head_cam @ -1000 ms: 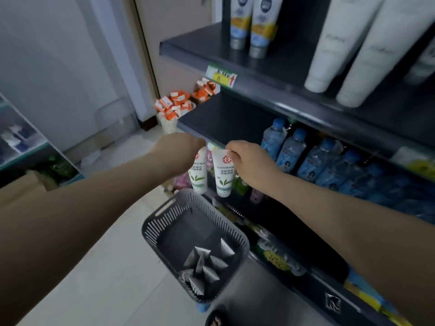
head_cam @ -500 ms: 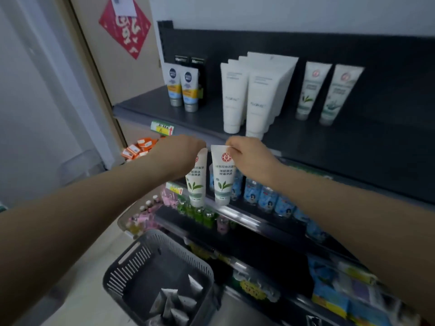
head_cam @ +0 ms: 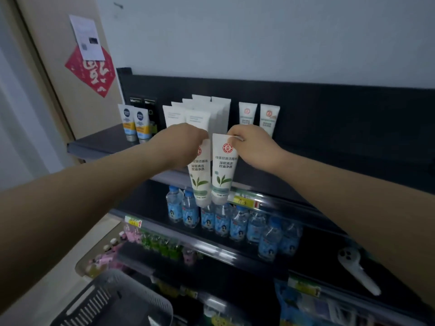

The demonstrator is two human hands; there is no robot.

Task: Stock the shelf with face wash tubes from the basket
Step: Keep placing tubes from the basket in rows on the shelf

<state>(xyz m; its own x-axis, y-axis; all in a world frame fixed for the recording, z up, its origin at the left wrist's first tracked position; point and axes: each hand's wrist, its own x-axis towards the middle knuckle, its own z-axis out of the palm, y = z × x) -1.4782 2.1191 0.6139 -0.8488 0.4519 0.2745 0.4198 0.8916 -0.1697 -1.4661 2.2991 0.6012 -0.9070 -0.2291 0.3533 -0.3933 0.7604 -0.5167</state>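
Top shelf (head_cam: 98, 142): lying just behind and under both grips, bare span opening past the R grip.
Basket (head_cam: 113, 300): sitting well below the L forearm.
L hand (head_cam: 181, 147), R hand (head_cam: 251, 147): each pinching one tube by its top end, cap hanging down.
Judging: should be setting caps flat beside matching pair (head_cam: 269, 116), labels out.
L tube (head_cam: 200, 182), R tube (head_cam: 222, 170): hanging side by side; white, showing red seal, green leaf.

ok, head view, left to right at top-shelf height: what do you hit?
Blue-and-yellow tubes → left hand → left green-leaf tube, hanging from it → right green-leaf tube → right hand, pinching its top. Plain white tubes and red-logo tubes left out: the hands overlap them.
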